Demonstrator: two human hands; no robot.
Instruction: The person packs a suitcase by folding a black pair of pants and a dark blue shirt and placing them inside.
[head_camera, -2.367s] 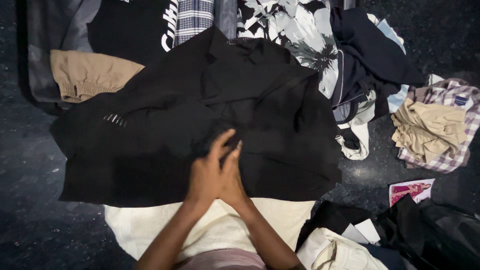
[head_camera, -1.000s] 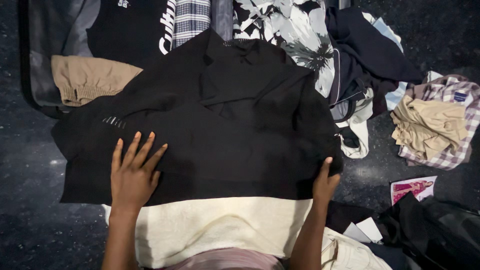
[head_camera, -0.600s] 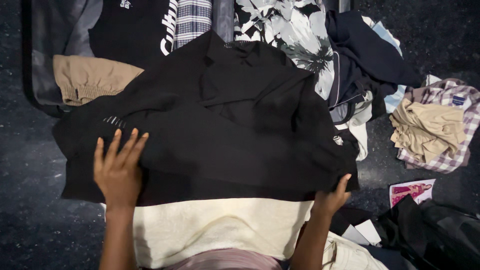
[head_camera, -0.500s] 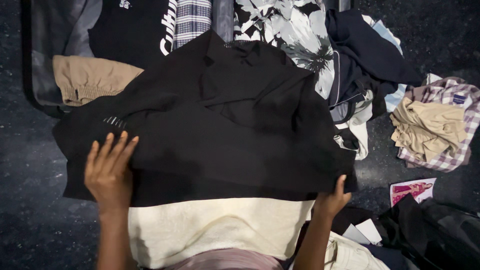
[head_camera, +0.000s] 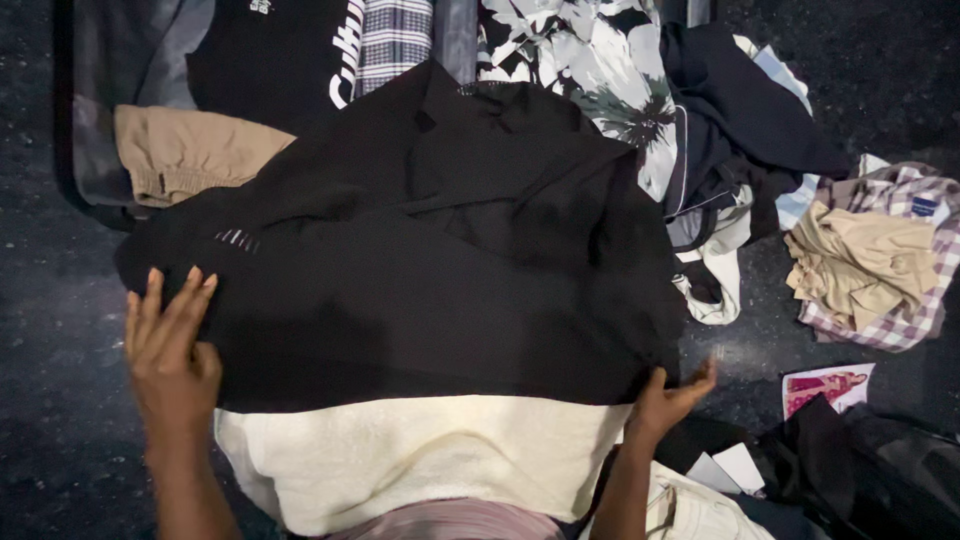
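On the floor before me, the black garment (head_camera: 420, 270) lies spread over a cream towel (head_camera: 420, 455). My left hand (head_camera: 170, 345) presses its left edge, fingers spread; my right hand (head_camera: 668, 398) pinches the lower right corner. Pulling unevenly could bunch the cloth, I judge.

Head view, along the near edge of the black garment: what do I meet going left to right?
Left hand → spread black fabric garment → right hand → small pink picture card on the dark floor.
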